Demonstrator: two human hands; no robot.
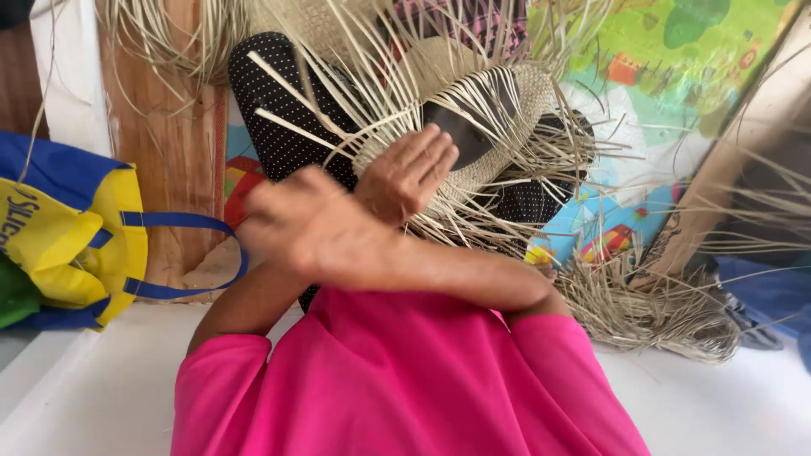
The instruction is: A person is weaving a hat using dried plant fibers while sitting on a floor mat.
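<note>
My arms crossed: my left hand (pixel 407 173) lay open, fingers flat on the half-woven pale straw hat (pixel 498 127) resting on my lap; my right hand (pixel 300 221) was blurred, grip unclear.

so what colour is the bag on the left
Yellow and blue, with blue handles, the bag shows best in the head view.

This looks like a home where straw weaving is done on the floor. A bright children's play mat (pixel 676 59) with cartoon shapes covers part of the white floor (pixel 84 397), and a yellow and blue shopping bag (pixel 68 236) sits by a wooden post (pixel 173 127). A half-woven straw hat (pixel 498 118) and a loose heap of straw (pixel 650 312) point to handcraft carried on in a living space.
</note>
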